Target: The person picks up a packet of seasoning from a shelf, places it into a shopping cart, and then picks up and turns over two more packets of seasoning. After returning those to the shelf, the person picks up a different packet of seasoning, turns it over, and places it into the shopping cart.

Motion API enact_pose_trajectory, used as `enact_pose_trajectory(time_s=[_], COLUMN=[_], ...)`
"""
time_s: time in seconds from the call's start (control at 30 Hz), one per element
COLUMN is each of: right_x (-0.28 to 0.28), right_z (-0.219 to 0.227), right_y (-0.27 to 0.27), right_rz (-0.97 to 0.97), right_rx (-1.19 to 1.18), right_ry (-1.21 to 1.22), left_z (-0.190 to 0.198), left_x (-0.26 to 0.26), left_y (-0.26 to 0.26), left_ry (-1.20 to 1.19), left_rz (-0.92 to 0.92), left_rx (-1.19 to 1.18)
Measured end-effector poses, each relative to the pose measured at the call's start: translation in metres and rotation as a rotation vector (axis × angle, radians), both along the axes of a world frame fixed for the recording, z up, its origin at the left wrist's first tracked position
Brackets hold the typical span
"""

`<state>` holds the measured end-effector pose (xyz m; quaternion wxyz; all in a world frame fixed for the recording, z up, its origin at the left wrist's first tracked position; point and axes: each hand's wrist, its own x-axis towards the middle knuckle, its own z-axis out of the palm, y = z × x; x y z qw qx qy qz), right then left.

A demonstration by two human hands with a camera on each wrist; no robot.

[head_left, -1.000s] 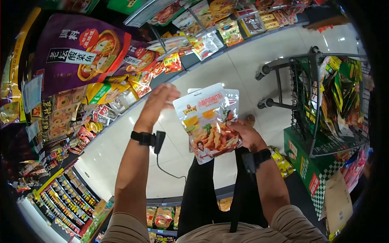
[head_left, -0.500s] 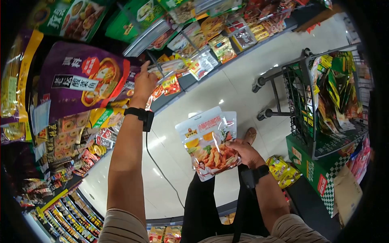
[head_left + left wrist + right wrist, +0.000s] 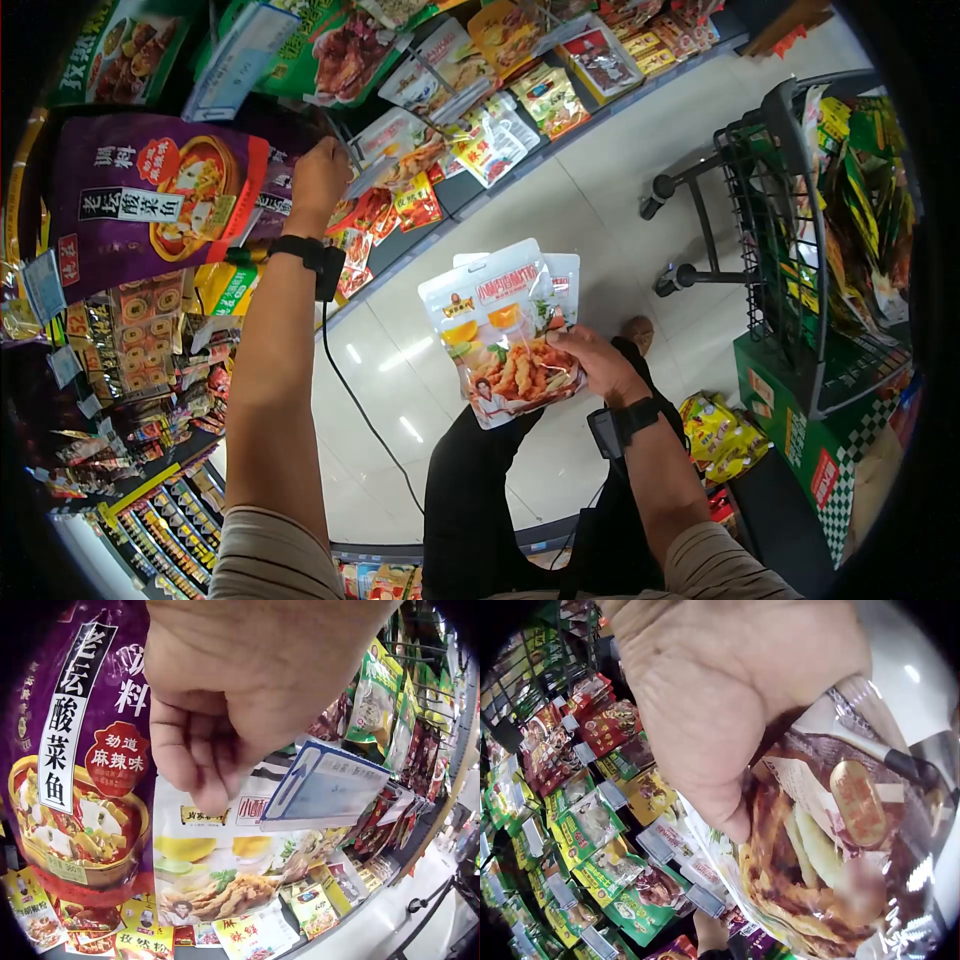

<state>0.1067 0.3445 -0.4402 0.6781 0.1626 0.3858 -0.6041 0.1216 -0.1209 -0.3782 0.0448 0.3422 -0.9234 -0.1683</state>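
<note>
My right hand (image 3: 592,362) grips two white snack pouches (image 3: 497,330) printed with fried food, held upright in front of my body. In the right wrist view the thumb (image 3: 720,787) presses the pouch's clear window (image 3: 832,855). My left hand (image 3: 318,172) is raised to the shelf, fingers curled. In the left wrist view those fingers (image 3: 199,761) close on the top edge of a matching white pouch (image 3: 217,870) hanging beside a big purple packet (image 3: 67,787). A white price tag (image 3: 324,789) sticks out to its right.
Hanging packets fill the shelving (image 3: 470,120) on the left and top. A shopping cart (image 3: 800,230) stuffed with green and yellow packets stands at right, above a green checkered box (image 3: 800,440). Yellow bags (image 3: 720,430) lie on the white tiled floor (image 3: 600,190).
My left hand rose from beside the held pouches up to the shelf and curled its fingers there. The right hand kept the pouches, shifting them slightly.
</note>
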Motion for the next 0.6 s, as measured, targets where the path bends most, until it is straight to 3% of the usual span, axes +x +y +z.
enact_pose_trajectory(time_s=[0.13,0.27,0.6], right_x=[-0.003,0.007,0.012], right_z=[-0.012,-0.036,-0.05], right_y=[-0.005,0.004,0.002], right_rz=[-0.001,-0.049,-0.093], right_rx=[-0.038,-0.039,-0.128], right_ry=[-0.01,-0.015,-0.064], left_z=[-0.012,-0.005,-0.001], left_x=[0.005,0.007,0.002], left_y=[-0.01,-0.002,0.001], left_ry=[0.045,0.072,-0.002], left_rz=[-0.101,-0.124,-0.03], left_rx=[-0.147,-0.127,-0.095])
